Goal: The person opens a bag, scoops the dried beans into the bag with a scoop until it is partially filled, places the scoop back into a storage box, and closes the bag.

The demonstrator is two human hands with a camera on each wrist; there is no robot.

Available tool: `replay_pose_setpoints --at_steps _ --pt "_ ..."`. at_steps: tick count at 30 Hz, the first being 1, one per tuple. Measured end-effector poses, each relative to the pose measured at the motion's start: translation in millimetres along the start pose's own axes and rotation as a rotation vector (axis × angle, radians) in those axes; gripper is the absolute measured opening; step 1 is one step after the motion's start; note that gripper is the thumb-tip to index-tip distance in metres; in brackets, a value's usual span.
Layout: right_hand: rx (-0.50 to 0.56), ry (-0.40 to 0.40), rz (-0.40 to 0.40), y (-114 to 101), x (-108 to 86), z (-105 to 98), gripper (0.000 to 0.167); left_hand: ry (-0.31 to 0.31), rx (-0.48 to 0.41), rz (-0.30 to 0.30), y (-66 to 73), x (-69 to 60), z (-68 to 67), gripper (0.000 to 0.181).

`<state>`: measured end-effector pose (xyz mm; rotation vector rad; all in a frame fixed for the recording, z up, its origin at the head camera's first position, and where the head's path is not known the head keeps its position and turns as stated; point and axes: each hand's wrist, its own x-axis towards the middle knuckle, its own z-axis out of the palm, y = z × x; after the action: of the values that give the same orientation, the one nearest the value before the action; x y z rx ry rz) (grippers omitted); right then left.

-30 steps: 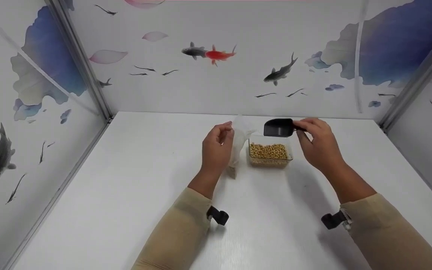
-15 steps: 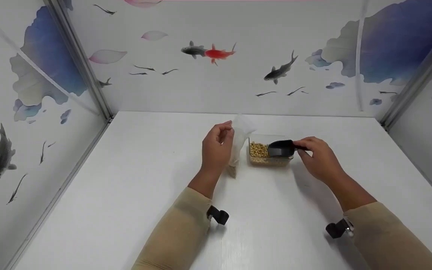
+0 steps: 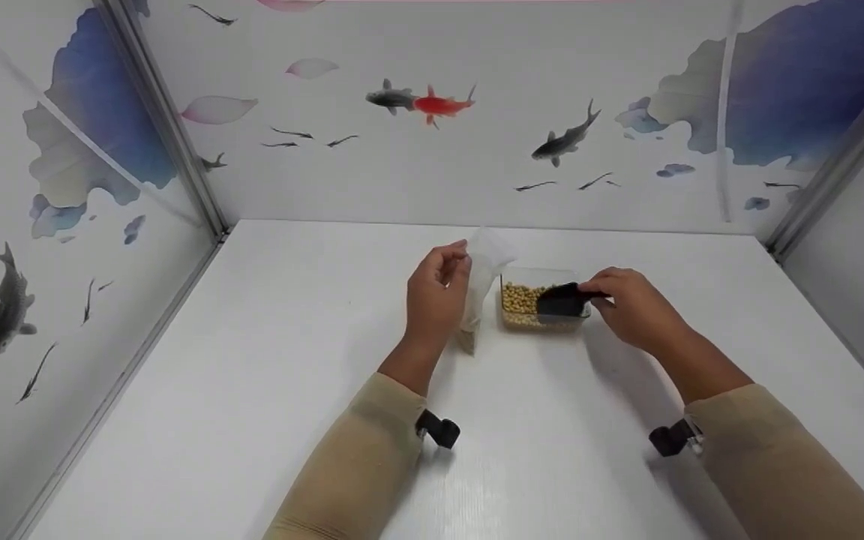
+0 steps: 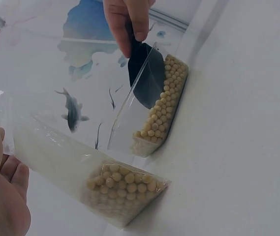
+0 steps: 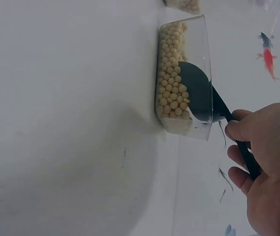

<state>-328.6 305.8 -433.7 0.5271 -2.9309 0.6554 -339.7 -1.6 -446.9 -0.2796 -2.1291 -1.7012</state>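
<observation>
My right hand [image 3: 638, 309] grips the handle of a black scoop [image 3: 561, 301], whose bowl is dipped into soybeans [image 3: 520, 298] in a clear plastic box [image 3: 541, 324]. In the right wrist view the scoop [image 5: 196, 91] lies tilted inside the box wall, its edge among the beans. My left hand [image 3: 436, 292] pinches the top edge of a clear plastic bag [image 3: 481, 274] that stands upright just left of the box. Soybeans fill the bag's bottom [image 4: 122, 189], as the left wrist view shows. Bag and box stand apart by a narrow gap.
A white table [image 3: 289, 360] bears the bag and box near its back. White panels printed with fish [image 3: 439, 105] stand behind it and on both sides, with metal posts [image 3: 169, 127] at the corners.
My right hand has lowered the scoop from above the box into the soybeans, where its bowl has sunk and tipped. My left hand has stayed at the bag's top.
</observation>
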Motion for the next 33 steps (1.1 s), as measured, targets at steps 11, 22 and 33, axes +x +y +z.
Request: replay_pose_setpoints --at_steps 11,22,33 --pt "-0.009 -0.036 -0.043 -10 12.6 9 0.034 -0.026 -0.037 0.024 0.6 -1.9 -1.3 0.019" --pt "0.087 -0.091 0.032 -8 16.4 20 0.039 -0.024 -0.035 0.02 -0.4 -2.3 -1.6 0.019" --pt "0.201 -0.104 0.141 -6 20.0 33 0.038 -0.023 -0.039 0.025 -1.9 -2.0 -0.7 0.02"
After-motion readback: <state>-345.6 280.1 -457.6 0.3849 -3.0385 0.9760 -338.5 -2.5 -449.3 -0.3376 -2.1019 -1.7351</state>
